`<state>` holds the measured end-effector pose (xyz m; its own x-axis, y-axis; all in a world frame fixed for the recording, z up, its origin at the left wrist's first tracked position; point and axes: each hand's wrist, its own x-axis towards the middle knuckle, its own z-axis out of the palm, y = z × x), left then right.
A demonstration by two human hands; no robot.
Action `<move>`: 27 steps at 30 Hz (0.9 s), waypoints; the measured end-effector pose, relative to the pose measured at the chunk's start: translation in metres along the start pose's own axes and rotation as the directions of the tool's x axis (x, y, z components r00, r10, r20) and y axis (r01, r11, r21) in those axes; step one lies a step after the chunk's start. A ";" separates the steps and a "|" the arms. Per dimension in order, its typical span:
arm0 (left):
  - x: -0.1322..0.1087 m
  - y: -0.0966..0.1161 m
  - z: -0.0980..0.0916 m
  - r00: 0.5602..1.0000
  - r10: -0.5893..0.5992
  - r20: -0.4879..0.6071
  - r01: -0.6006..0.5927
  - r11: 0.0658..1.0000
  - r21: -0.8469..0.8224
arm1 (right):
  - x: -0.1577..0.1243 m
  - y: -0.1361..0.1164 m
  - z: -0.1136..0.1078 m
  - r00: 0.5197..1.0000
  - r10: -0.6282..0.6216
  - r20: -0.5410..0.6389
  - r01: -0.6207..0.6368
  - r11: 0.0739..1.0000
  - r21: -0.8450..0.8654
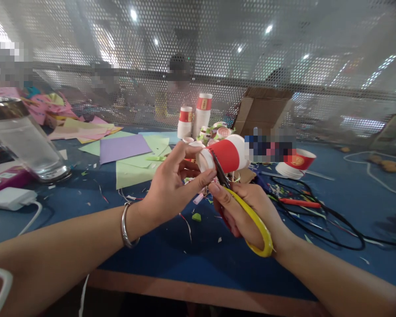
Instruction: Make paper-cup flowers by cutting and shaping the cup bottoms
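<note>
My left hand [173, 178] is closed round the rim end of a red and white paper cup [229, 154], held on its side above the blue table [185, 251]. A silver bangle sits on that wrist. My right hand [247, 211] grips yellow-handled scissors [251, 215], fingers through the loops. The scissor blades point up and touch the cup near its rim, between my two hands.
Sheets of green, purple and pink paper [132, 152] lie at the left. Stacked paper cups [196, 115] and a cardboard box [262, 110] stand behind. A glass jar [23, 138], a white charger [9, 198], black cables [323, 215] and paper scraps surround me. People sit beyond a mesh screen.
</note>
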<state>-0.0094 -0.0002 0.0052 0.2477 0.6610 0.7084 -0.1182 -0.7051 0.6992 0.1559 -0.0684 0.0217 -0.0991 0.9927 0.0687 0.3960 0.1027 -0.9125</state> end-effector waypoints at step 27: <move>-0.003 0.002 -0.004 0.998 0.008 0.059 -0.020 0.980 0.196 | 0.002 0.001 -0.001 0.998 0.060 0.008 -0.060 0.997 0.041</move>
<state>-0.0142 -0.0030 0.0045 0.3029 0.6388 0.7072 0.0679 -0.7547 0.6526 0.1571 -0.0661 0.0212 -0.0828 0.9965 0.0108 0.3636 0.0403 -0.9307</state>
